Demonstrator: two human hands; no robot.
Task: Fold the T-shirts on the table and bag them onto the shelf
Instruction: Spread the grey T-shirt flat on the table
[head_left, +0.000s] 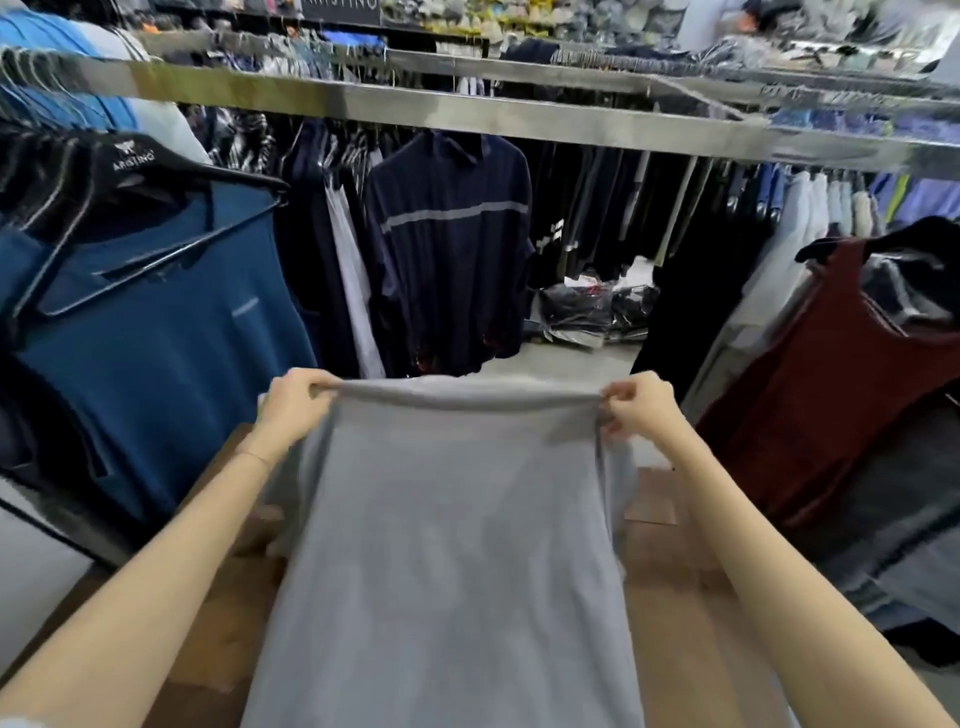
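Plain grey T-shirt (447, 545), blue shirt (156, 374), maroon top (831, 395)

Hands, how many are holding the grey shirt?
2. The left hand pinches the far left corner of the grey shirt; the right hand pinches the far right corner.

Even, bright overhead light; the shiny metal clothes rail (467, 111) glares, bows with wide-angle distortion, and motion blur softens everything.

"ARISTINO" in white on black hanger (136, 165), partly cut "ARISTINO" on dark sign (340, 8)
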